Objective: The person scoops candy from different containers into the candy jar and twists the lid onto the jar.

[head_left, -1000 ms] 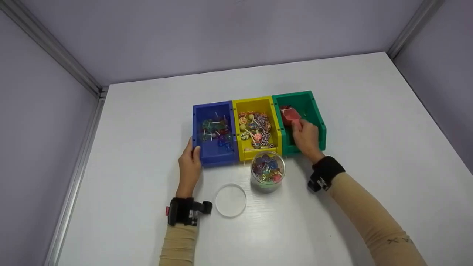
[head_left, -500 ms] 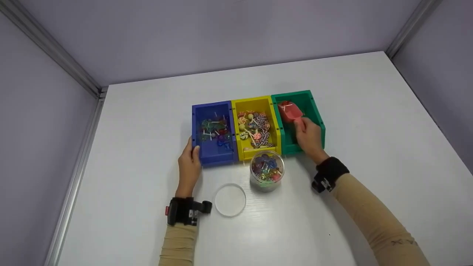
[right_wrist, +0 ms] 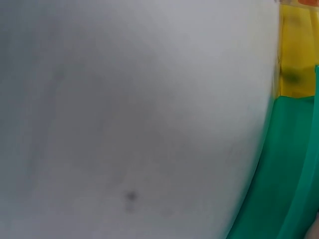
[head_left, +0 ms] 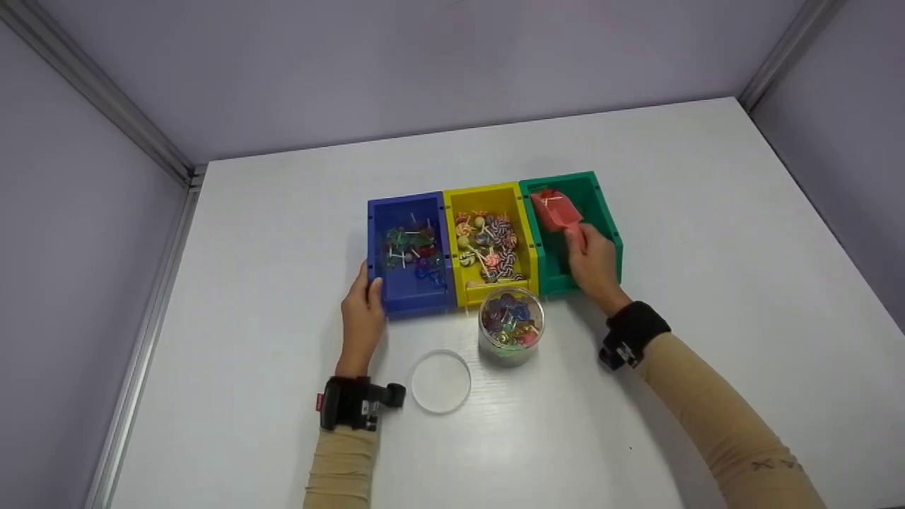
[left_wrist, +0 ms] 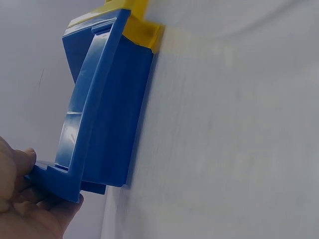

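My left hand (head_left: 362, 318) grips the left wall of the blue bin (head_left: 417, 302) near its front corner. In the left wrist view, thumb and fingers (left_wrist: 62, 214) pinch that bin's edge from both sides. My right hand (head_left: 596, 267) holds a pink scoop (head_left: 563, 211) by its handle, inside the green bin (head_left: 609, 223). Red lollipops (head_left: 549, 194) with white sticks lie at the scoop's front, by the bin's back left corner. The right wrist view shows mostly table and the green bin's side (right_wrist: 279, 174); the scoop is out of sight there.
Between the other bins sits the yellow bin (head_left: 488, 192), holding patterned lollipops (head_left: 495, 244). Clear lollipops (head_left: 410, 244) lie in the blue bin. A clear jar (head_left: 510, 353) of colourful lollipops stands before the yellow bin, with a round clear lid (head_left: 441, 382) flat on the table nearby.
The scoop has risen slightly and moved toward the green bin's back, its bowl now showing more fully with red lollipops. My right hand shifted slightly right. The left hand kept its grip.
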`<control>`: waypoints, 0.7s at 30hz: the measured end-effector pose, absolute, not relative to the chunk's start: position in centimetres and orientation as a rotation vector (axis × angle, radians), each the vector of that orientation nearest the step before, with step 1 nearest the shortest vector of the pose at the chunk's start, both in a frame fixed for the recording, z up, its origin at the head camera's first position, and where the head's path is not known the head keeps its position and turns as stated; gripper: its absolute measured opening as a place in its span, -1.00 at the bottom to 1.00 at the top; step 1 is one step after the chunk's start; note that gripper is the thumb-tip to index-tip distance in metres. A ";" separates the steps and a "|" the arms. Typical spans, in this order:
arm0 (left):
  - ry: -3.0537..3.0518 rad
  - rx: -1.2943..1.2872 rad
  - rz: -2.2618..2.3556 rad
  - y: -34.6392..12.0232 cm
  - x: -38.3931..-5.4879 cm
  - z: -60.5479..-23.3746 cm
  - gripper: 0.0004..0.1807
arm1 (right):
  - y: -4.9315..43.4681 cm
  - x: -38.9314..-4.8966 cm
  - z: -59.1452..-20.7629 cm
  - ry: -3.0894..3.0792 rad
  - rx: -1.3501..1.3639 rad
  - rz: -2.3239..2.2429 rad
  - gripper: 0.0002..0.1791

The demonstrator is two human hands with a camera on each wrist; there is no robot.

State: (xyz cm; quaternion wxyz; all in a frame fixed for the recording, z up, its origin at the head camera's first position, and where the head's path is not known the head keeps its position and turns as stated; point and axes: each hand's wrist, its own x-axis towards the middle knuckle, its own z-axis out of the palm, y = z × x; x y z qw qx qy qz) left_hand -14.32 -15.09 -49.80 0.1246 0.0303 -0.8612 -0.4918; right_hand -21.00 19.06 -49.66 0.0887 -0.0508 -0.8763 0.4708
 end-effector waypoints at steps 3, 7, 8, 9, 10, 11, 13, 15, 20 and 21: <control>-2.513 0.096 -1.428 -15.1 -14.3 -49.8 -0.48 | 19.0 -21.1 -49.7 -2.605 -0.153 1.418 -0.62; -2.514 0.092 -1.430 -15.1 -14.3 -49.7 -0.48 | 18.9 -21.2 -49.7 -2.652 -0.152 1.380 -0.60; -2.514 0.089 -1.433 -15.1 -14.3 -49.7 -0.48 | 18.9 -21.2 -49.7 -2.666 -0.146 1.368 -0.60; -2.514 0.088 -1.435 -15.1 -14.2 -49.6 -0.48 | 18.9 -21.2 -49.7 -2.679 -0.139 1.355 -0.59; -2.514 0.084 -1.436 -15.0 -14.2 -49.6 -0.48 | 18.9 -21.1 -49.6 -2.690 -0.127 1.340 -0.59; -2.514 0.080 -1.439 -15.0 -14.1 -49.6 -0.48 | 18.9 -21.1 -49.6 -2.696 -0.116 1.323 -0.59; -2.513 0.076 -1.441 -15.0 -14.1 -49.6 -0.48 | 18.9 -21.0 -49.6 -2.694 -0.099 1.325 -0.59; -2.514 0.073 -1.438 -15.0 -14.0 -49.6 -0.48 | 18.9 -21.0 -49.6 -2.690 -0.091 1.325 -0.59; -2.506 0.064 -1.425 -15.0 -14.0 -49.6 -0.49 | 19.0 -21.0 -49.6 -2.729 -0.111 1.324 -0.57; -2.505 0.062 -1.423 -15.0 -14.0 -49.6 -0.49 | 19.0 -21.0 -49.6 -2.738 -0.116 1.326 -0.57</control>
